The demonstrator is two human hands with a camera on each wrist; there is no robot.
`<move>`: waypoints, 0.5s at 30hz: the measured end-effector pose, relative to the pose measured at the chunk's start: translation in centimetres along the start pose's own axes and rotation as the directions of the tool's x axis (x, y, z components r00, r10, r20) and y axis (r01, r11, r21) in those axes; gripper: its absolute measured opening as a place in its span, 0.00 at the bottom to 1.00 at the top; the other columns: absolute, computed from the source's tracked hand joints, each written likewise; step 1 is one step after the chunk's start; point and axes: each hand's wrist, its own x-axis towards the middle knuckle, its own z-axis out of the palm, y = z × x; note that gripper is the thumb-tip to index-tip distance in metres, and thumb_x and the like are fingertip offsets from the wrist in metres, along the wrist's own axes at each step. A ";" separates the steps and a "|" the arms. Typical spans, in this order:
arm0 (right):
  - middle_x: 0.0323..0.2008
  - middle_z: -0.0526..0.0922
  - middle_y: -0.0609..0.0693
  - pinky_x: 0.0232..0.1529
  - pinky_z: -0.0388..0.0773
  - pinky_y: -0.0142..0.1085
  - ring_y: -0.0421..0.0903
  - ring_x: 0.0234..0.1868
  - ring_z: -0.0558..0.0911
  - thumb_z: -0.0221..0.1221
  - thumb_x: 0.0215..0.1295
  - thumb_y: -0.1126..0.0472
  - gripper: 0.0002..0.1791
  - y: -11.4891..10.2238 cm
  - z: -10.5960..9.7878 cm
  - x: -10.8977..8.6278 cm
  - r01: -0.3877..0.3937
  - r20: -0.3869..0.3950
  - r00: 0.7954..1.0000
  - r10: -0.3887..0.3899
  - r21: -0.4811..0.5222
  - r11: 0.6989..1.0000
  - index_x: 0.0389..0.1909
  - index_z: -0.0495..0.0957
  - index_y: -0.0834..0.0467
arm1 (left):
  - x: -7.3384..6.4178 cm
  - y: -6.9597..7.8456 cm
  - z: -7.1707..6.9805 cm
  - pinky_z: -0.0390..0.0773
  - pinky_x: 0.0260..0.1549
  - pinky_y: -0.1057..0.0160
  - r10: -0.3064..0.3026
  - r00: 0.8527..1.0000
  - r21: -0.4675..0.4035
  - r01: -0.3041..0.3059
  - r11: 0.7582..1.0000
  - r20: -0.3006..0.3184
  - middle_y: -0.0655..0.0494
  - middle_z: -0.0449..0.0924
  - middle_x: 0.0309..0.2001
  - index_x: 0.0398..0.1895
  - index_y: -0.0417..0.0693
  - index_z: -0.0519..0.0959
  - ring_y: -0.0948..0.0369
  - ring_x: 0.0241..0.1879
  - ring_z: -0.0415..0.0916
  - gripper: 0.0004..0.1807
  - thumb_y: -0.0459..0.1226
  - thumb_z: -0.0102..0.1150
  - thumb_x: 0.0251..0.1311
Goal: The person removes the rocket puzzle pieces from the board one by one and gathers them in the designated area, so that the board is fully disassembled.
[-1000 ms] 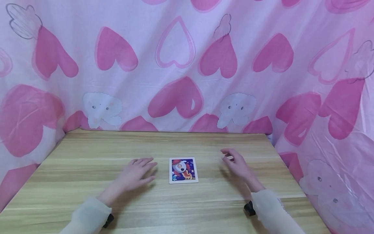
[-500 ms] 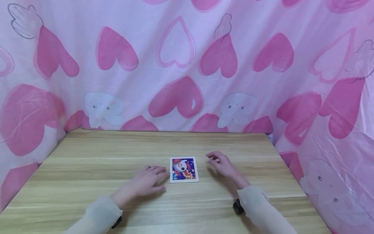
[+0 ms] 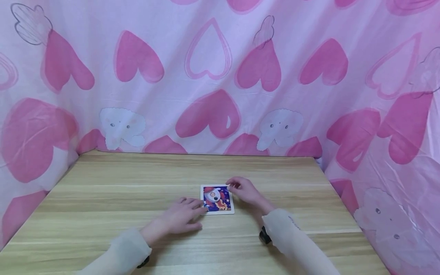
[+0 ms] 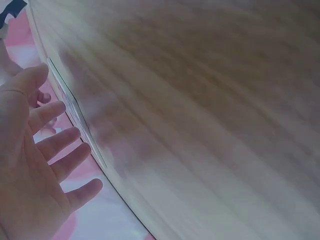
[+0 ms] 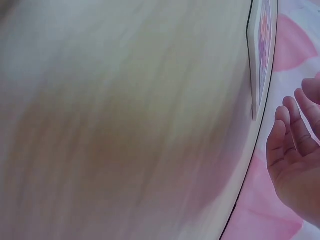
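A small square board [image 3: 217, 200] lies flat on the wooden table, with a white border and a cartoon picture on dark blue. In the right wrist view the board [image 5: 262, 55] shows a thick white edge. My left hand [image 3: 181, 217] is palm down with its fingers spread, the fingertips right at the board's left edge. Over its far right corner hovers my right hand [image 3: 245, 191], its fingers loosely bent. The right wrist view shows that hand [image 5: 295, 160] holding nothing. Neither hand grips the board.
The wooden table [image 3: 144, 172] extends around the board on all sides. Behind it and along both sides hangs a pink curtain [image 3: 206, 110] printed with hearts and white animals. Black wrist devices show below both pale sleeves [image 3: 130, 248].
Both hands have moved inward to the board, the left one rightward and slightly nearer the person, the right one leftward. The board stays in place on the table.
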 end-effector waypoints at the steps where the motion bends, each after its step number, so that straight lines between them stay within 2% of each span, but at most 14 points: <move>1: 0.32 0.75 0.46 0.35 0.72 0.35 0.43 0.34 0.73 0.55 0.58 0.67 0.10 -0.2 0.2 0.2 0.003 0.014 1.000 -0.003 -0.001 1.000 0.41 0.76 0.60 | 0.1 0.0 0.1 0.57 0.52 0.44 0.005 1.000 -0.001 -0.005 1.000 -0.004 0.50 0.64 0.58 0.59 0.55 0.67 0.50 0.57 0.60 0.29 0.56 0.48 0.55; 8: 0.32 0.76 0.49 0.35 0.71 0.35 0.43 0.33 0.73 0.56 0.57 0.67 0.09 -1.2 1.6 1.3 0.025 0.076 0.997 -0.024 -0.007 1.000 0.40 0.77 0.61 | 0.5 0.3 0.6 0.58 0.51 0.44 0.024 1.000 0.014 -0.024 1.000 -0.020 0.49 0.64 0.59 0.59 0.55 0.68 0.49 0.57 0.60 0.30 0.57 0.48 0.54; 15: 0.32 0.76 0.47 0.36 0.70 0.34 0.42 0.33 0.72 0.56 0.56 0.68 0.09 -1.7 2.6 2.3 0.025 0.128 0.992 -0.019 -0.044 0.999 0.38 0.78 0.58 | 0.7 0.3 0.7 0.60 0.51 0.45 0.036 0.999 0.031 -0.036 0.999 -0.031 0.49 0.65 0.57 0.57 0.52 0.69 0.49 0.56 0.61 0.31 0.58 0.49 0.53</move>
